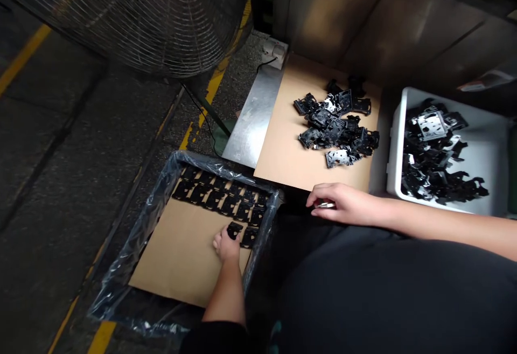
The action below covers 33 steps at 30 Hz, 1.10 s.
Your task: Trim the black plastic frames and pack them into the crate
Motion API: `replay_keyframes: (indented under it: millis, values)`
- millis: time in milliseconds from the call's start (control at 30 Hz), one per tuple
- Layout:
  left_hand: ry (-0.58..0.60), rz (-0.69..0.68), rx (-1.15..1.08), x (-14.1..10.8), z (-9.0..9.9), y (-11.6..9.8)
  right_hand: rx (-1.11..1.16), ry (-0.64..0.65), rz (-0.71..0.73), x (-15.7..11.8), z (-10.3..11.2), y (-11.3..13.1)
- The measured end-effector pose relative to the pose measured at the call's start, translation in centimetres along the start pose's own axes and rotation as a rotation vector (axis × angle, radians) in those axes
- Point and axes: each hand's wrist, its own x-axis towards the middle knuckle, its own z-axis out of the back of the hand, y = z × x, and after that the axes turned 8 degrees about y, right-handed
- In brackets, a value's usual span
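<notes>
My left hand [227,243] is closed on a black plastic part [235,230], low over the cardboard sheet [181,257] in a plastic-lined box. Beside that part, several similar black parts [214,199] lie in rows at the box's far end. My right hand [333,203] is closed round a small metallic and red tool [324,204], mostly hidden by the fingers, near the front edge of the cardboard-covered table. Beyond it a loose pile of black parts [333,125] lies on the table's cardboard [283,152].
A white bin [393,160] with more black parts stands at the right. A large wire-caged fan [161,25] fills the upper left, its stand and cable beside the metal table edge [252,122]. Clear plastic lining [121,268] folds over the box's rim.
</notes>
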Motion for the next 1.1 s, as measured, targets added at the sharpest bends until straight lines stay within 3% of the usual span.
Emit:
replay_keyframes:
  millis: [167, 300, 433, 600, 733, 833, 1000, 1100]
  values:
    - [0.072, -0.050, 0.037, 0.9, 0.1, -0.3, -0.056, -0.027, -0.042, -0.5, 0.6, -2.3]
    - [0.080, -0.067, 0.003, -0.1, 0.8, -1.7, -0.240, -0.200, -0.284, -1.8, 1.1, -7.4]
    - [-0.033, -0.034, -0.072, -1.7, 1.6, -4.6, -0.295, -0.366, -0.470, -2.8, 1.8, -12.3]
    - [-0.064, -0.224, -0.241, -4.4, 3.5, -10.1, -0.218, -0.448, -0.518, -2.6, 3.3, -15.4]
    - [0.016, -0.406, -0.432, -7.6, 5.1, -16.3, -0.068, -0.569, -0.493, -2.6, 4.6, -15.0]
    - [0.189, -0.538, -0.580, -10.8, 5.8, -22.3, 0.101, -0.639, -0.434, -3.8, 4.8, -13.0]
    - [0.579, -0.734, -0.760, -17.6, 6.7, -32.6, 0.450, -0.536, -0.223, -7.8, 4.2, -7.9]
    - [0.839, -0.740, -0.995, -21.4, 7.7, -36.6, 0.861, -0.441, -0.027, -10.3, 4.2, -5.5]
